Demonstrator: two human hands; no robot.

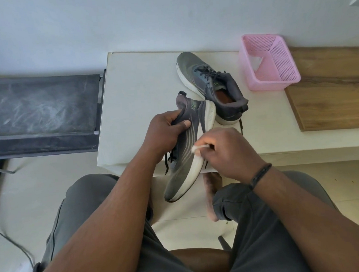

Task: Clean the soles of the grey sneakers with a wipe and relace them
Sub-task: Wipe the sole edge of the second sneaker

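the left hand (pixel 163 132) grips the heel end of one grey sneaker (pixel 188 148), which has a white sole and loose dark laces and is held on its side over the front edge of the white bench (pixel 139 92), long axis going from heel far to toe near. the right hand (pixel 226 151) pinches a white wipe (pixel 198 148) against its sole. the second grey sneaker (pixel 211 84) stands upright on the bench, laced, toe pointing away, beside a pink basket (pixel 276 80).

Basket (pixel 275 80) right of sneaker (pixel 211 84)

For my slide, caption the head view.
Left hand holds a grey sneaker while right hand rubs a wipe along its white sole.
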